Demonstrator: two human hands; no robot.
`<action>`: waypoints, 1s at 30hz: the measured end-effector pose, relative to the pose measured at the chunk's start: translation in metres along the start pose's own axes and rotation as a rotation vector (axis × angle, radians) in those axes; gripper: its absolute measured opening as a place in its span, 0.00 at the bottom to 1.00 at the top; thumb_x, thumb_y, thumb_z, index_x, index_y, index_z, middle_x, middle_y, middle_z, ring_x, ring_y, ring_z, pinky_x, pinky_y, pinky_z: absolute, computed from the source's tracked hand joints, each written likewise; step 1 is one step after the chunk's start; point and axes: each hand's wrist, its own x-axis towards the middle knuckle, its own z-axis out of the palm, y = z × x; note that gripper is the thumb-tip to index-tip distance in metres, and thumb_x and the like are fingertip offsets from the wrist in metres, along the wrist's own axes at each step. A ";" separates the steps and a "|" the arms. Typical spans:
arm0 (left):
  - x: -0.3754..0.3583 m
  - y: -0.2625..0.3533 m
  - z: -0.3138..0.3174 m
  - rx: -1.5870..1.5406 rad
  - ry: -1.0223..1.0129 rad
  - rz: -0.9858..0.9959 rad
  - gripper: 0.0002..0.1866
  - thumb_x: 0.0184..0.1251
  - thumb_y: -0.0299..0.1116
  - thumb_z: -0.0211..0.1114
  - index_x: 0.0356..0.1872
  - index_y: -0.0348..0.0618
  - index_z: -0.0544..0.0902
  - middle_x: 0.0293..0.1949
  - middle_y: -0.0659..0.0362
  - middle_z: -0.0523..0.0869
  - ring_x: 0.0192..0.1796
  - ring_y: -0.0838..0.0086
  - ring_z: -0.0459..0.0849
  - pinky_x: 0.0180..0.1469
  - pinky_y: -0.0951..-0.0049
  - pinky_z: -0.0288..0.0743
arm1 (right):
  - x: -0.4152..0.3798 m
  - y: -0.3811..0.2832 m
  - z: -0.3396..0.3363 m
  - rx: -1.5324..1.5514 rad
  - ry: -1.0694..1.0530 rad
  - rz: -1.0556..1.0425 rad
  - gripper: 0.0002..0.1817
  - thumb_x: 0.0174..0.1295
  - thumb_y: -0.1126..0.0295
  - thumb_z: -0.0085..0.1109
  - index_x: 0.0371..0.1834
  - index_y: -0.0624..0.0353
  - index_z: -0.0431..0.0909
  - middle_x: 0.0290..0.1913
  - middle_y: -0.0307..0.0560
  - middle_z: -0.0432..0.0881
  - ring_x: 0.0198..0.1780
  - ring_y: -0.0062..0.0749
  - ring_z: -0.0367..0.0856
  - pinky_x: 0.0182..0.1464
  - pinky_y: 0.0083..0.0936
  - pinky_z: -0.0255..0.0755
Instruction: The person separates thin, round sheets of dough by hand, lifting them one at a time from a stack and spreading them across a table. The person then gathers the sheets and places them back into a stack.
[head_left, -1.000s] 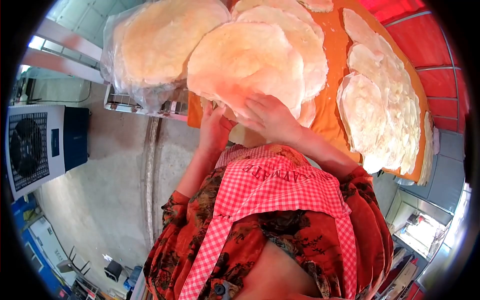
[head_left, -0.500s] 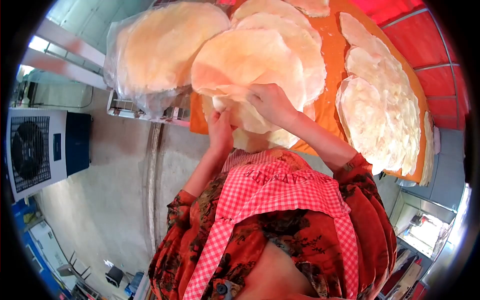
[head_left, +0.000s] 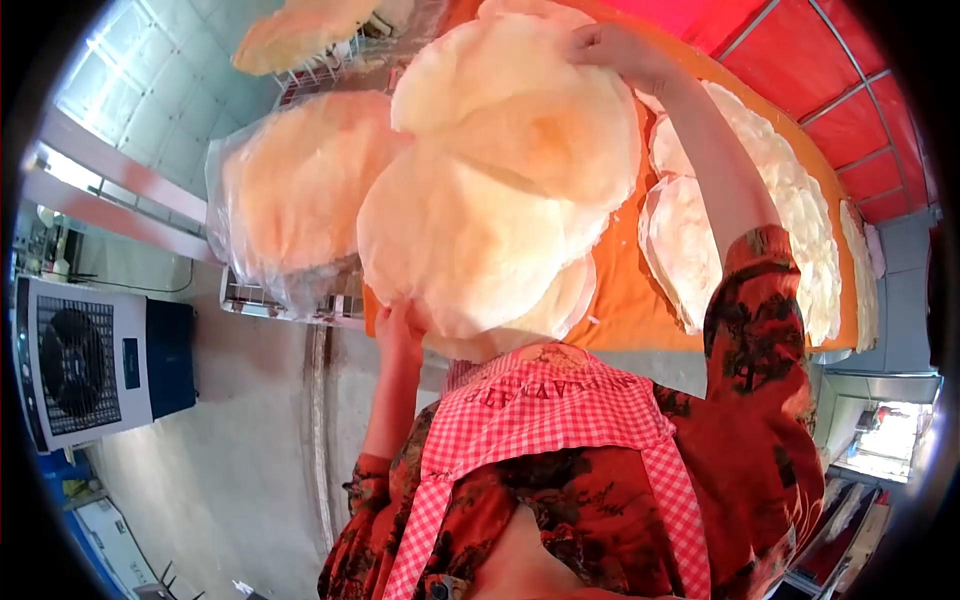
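- Right hand (head_left: 612, 47): raised since half a second ago, pinching the far rim of the top wafer sheet (head_left: 520, 110), now lifted and stretched away from the body.
- Left hand (head_left: 397, 330): moved to the near left edge of the lower wafer sheet (head_left: 455, 240), fingers closed beneath it; grip partly hidden.
- Wafer sheets: earlier gathered low before the apron (head_left: 540, 400), now fanned out, overlapping, above the orange counter (head_left: 625, 300).
- Judged meaning: sheets being peeled apart, separation well begun.
- Bagged stack (head_left: 290, 190) on the wire rack (head_left: 290, 300), left; spread rounds (head_left: 800, 220) on the counter, right.
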 end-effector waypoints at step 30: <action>-0.069 0.027 -0.011 0.001 -0.148 0.149 0.26 0.63 0.32 0.57 0.64 0.38 0.70 0.60 0.53 0.76 0.62 0.62 0.75 0.58 0.61 0.74 | -0.087 0.315 -0.189 0.261 1.129 0.325 0.12 0.61 0.60 0.54 0.34 0.58 0.77 0.26 0.47 0.77 0.25 0.34 0.76 0.26 0.37 0.70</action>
